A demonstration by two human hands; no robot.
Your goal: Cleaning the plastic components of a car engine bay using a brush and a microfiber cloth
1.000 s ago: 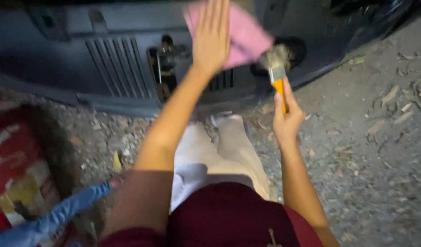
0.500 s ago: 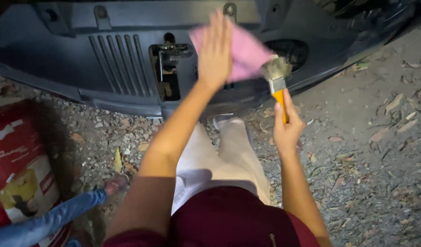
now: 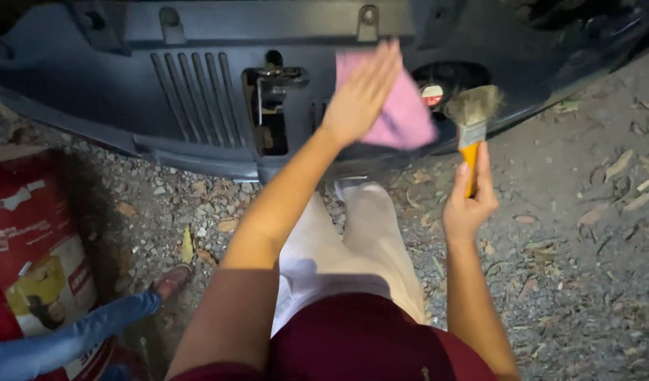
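Pressing a pink cloth [image 3: 402, 113] flat against the dark grey vehicle panel [image 3: 197, 49], the left hand [image 3: 359, 95] has its fingers spread wide over the fabric, beside the latch recess [image 3: 271, 106]. The right hand [image 3: 469, 204] has its fingers wrapped around the yellow handle of a paintbrush [image 3: 471, 130], bristles up near the round opening [image 3: 444, 81]. Wiping looks to be the step in hand; brushing grit from the recesses would call for a steady angle. Gravel ground [image 3: 585, 247] lies below, with a red sack [image 3: 35, 247] at left.

A pink cloth [image 3: 402, 113] lies flat against the dark panel [image 3: 197, 42]; a yellow-handled brush [image 3: 471, 130] stands upright beside it.
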